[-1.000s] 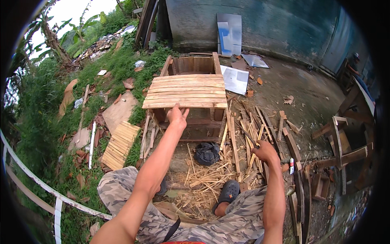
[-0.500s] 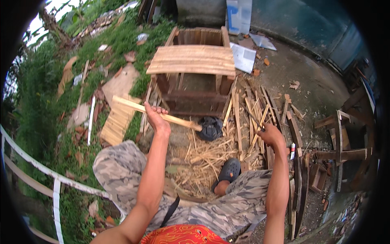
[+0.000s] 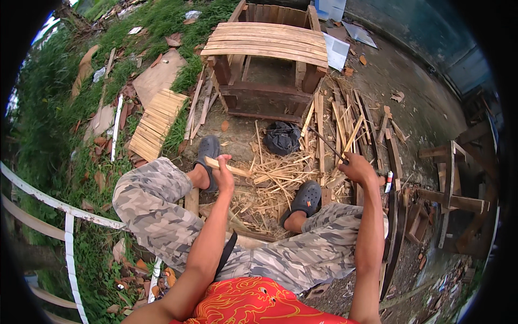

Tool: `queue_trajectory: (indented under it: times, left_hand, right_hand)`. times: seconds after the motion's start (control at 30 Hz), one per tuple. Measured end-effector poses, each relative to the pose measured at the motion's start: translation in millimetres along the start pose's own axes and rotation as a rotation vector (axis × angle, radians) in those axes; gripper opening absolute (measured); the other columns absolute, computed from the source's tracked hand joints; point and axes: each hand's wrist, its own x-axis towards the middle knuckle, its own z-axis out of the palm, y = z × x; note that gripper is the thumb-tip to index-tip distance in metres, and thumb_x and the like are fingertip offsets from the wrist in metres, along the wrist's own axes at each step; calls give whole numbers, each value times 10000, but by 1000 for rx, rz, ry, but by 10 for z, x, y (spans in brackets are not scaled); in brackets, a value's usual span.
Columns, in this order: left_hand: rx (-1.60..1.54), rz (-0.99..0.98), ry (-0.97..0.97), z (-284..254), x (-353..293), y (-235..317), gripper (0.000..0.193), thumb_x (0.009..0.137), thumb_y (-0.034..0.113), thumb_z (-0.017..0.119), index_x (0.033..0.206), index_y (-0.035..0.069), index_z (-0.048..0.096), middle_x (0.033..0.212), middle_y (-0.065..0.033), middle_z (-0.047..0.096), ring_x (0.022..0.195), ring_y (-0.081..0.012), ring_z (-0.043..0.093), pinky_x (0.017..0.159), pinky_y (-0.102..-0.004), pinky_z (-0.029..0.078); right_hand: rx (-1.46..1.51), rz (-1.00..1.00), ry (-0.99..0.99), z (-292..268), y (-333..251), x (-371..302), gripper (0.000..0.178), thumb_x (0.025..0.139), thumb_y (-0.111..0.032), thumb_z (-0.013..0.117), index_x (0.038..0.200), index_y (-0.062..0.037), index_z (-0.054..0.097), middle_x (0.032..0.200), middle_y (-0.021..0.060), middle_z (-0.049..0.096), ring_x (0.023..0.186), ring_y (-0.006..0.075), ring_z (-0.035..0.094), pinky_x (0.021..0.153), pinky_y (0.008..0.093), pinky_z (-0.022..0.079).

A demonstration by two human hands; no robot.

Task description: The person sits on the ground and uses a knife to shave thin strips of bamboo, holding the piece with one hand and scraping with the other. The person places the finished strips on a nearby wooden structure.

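My left hand (image 3: 223,175) is closed around a pale wooden slat (image 3: 237,171), held over the shavings between my feet. The slat looks short, as it is tilted toward the view. In my right hand (image 3: 359,168) is a long, thin, dark knife-like tool (image 3: 326,142), pointing up and to the left. Its exact kind is hard to make out. Beyond my hands stands a dark wooden frame (image 3: 264,89) with pale slats (image 3: 264,40) laid side by side across its top. A black plastic bag (image 3: 282,138) lies between the frame and the shavings.
Wood shavings (image 3: 280,175) cover the ground by my clogs (image 3: 307,198). A panel of joined slats (image 3: 156,124) lies on the left. Long wood strips (image 3: 345,121) are scattered on the right, near a small tube (image 3: 389,181) and a wooden stand (image 3: 453,200). A white metal frame (image 3: 70,248) curves at lower left.
The slat in my left hand has come nearer and swung from lying crosswise to a foreshortened tilt. My left foot now shows. The knife-like tool reaches out further left; the view has tipped down.
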Motion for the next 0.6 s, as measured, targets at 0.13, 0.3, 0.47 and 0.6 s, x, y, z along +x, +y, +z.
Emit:
queue_trajectory:
  times: [0.13, 0.3, 0.47, 0.6]
  left_hand:
    - [184, 120, -110, -79, -42, 261, 320, 1048, 287, 464, 939, 6, 573, 864, -68, 599, 857, -186, 599, 832, -334, 465]
    - [-82, 241, -95, 36, -9, 484, 364, 1060, 329, 401, 909, 20, 521, 807, -54, 515, 763, -164, 524, 732, -325, 430]
    - [-400, 35, -312, -25, 126, 622, 446, 1066, 439, 330, 901, 58, 492, 787, -39, 450, 724, -145, 454, 705, -297, 406]
    - [-533, -88, -406, -68, 196, 727, 549, 1050, 520, 272, 892, 61, 529, 723, -37, 461, 659, -153, 455, 665, -304, 411]
  right_hand:
    - [12, -39, 29, 137, -135, -54, 475, 844, -261, 650, 1214, 34, 623, 1050, 300, 689, 1010, 431, 670, 895, 474, 520]
    - [334, -35, -66, 572, -452, -157, 447, 934, -255, 609, 1273, 35, 598, 995, 278, 706, 952, 389, 698, 857, 470, 536]
    - [637, -207, 52, 1573, -1003, -295, 385, 1006, -272, 544, 1309, -39, 583, 751, 133, 648, 654, 237, 633, 633, 408, 516]
    - [742, -41, 28, 2539, -1518, -295, 371, 938, -306, 568, 1170, -27, 643, 768, 220, 665, 705, 344, 670, 677, 438, 527]
